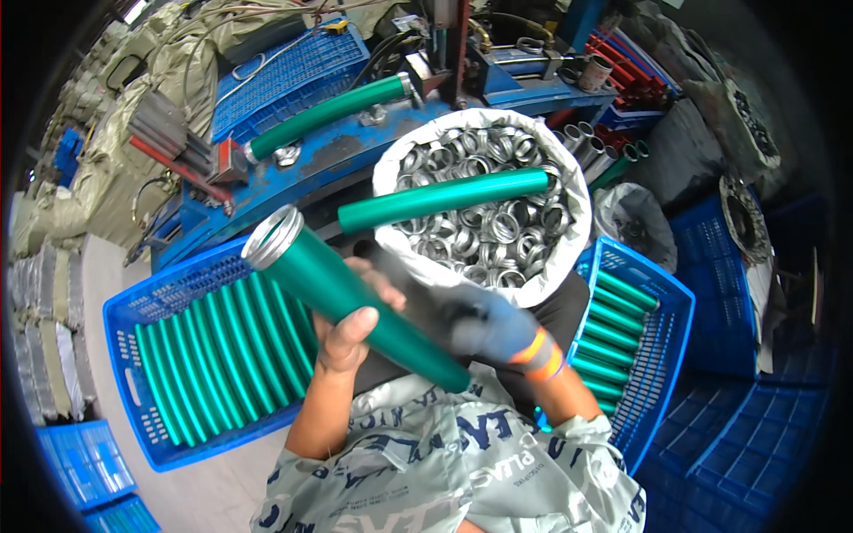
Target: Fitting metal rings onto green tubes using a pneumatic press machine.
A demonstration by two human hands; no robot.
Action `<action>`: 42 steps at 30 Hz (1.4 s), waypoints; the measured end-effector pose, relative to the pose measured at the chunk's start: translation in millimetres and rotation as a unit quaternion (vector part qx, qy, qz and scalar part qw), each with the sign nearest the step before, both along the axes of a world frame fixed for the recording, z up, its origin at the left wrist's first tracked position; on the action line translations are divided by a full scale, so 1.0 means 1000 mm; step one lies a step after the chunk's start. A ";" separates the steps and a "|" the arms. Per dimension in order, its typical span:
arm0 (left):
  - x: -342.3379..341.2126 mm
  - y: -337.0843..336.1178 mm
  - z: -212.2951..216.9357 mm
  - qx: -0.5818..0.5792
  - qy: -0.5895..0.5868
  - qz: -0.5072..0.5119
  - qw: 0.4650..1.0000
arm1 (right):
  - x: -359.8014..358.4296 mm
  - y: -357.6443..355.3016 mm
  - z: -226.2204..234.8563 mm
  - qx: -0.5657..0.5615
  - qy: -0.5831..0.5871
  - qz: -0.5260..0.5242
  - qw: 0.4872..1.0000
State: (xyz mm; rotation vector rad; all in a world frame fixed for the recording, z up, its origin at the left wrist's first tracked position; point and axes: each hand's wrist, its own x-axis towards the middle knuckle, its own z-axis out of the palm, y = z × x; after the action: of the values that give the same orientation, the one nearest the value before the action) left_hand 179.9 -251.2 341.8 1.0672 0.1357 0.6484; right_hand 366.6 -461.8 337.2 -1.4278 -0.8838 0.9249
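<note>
My left hand (348, 333), bare, is wrapped round a green tube (342, 289) that slants across my lap. A silver threaded ring (274, 237) sits on the tube's upper end. To the right of the tube, my right hand (489, 327) wears a grey-blue glove with an orange cuff. It appears closed round something dark (404, 271), too smeared by motion to name. Beyond my hands, another green tube (444, 198) lies across a white sack (391, 160) full of loose silver rings (505, 226).
Blue crates (133, 333) (680, 329) of green tubes stand left and right of me. A blue machine bench (302, 184) behind the sack carries a clamped green tube (329, 115). Bare metal tubes (586, 151) and a smaller white bag (635, 218) are at the right.
</note>
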 end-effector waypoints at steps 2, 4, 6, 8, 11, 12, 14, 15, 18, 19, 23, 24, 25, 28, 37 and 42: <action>-0.010 -0.004 0.000 -0.017 0.018 0.039 0.999 | 0.059 0.002 -0.026 -0.071 -0.198 -0.136 0.968; -0.015 -0.001 0.006 -0.028 0.019 0.071 0.997 | 0.106 0.007 -0.053 -0.188 -0.429 -0.171 0.867; -0.020 0.014 0.007 -0.062 -0.033 0.089 0.994 | 0.134 0.011 -0.075 -0.279 -0.500 -0.147 0.807; -0.027 0.034 0.008 -0.131 -0.120 0.119 0.977 | 0.145 0.018 -0.093 -0.328 -0.527 -0.118 0.775; -0.034 0.042 -0.009 -0.249 -0.103 0.118 0.956 | 0.148 0.010 -0.101 -0.230 -0.497 -0.144 0.824; -0.034 0.040 -0.022 -0.284 -0.082 0.148 0.944 | 0.140 0.008 -0.099 -0.203 -0.444 -0.158 0.858; -0.028 0.042 -0.038 -0.319 -0.055 0.173 0.930 | 0.136 0.001 -0.098 -0.163 -0.424 -0.155 0.877; -0.025 0.045 -0.042 -0.324 -0.054 0.197 0.924 | 0.129 -0.003 -0.094 -0.122 -0.404 -0.148 0.894; -0.015 0.052 -0.046 -0.335 -0.044 0.224 0.914 | 0.105 -0.016 -0.077 0.038 -0.211 -0.126 0.969; -0.016 0.055 -0.046 -0.341 -0.041 0.233 0.910 | 0.090 -0.016 -0.062 0.046 -0.078 -0.107 0.990; -0.017 0.055 -0.048 -0.334 -0.022 0.225 0.915 | 0.073 -0.015 -0.059 0.186 0.154 -0.117 0.963; -0.018 0.054 -0.048 -0.324 -0.014 0.225 0.919 | 0.070 -0.015 -0.060 0.179 0.210 -0.121 0.953; -0.019 0.053 -0.048 -0.315 -0.005 0.224 0.922 | 0.068 -0.016 -0.061 0.172 0.265 -0.125 0.941; -0.022 0.046 -0.045 -0.302 -0.008 0.229 0.925 | 0.058 -0.016 -0.055 0.156 0.226 -0.126 0.953; -0.017 0.053 -0.045 -0.271 -0.022 0.227 0.935 | 0.061 -0.005 -0.031 0.050 0.178 -0.147 0.972; -0.029 0.070 -0.052 -0.250 0.011 0.250 0.935 | 0.068 0.039 0.004 0.046 0.216 -0.099 0.970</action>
State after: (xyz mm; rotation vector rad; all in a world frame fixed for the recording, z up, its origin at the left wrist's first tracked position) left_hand 150.9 -181.2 289.7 0.5400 0.5762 0.9943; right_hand 434.9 -422.8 341.5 -1.1485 -0.4433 0.9792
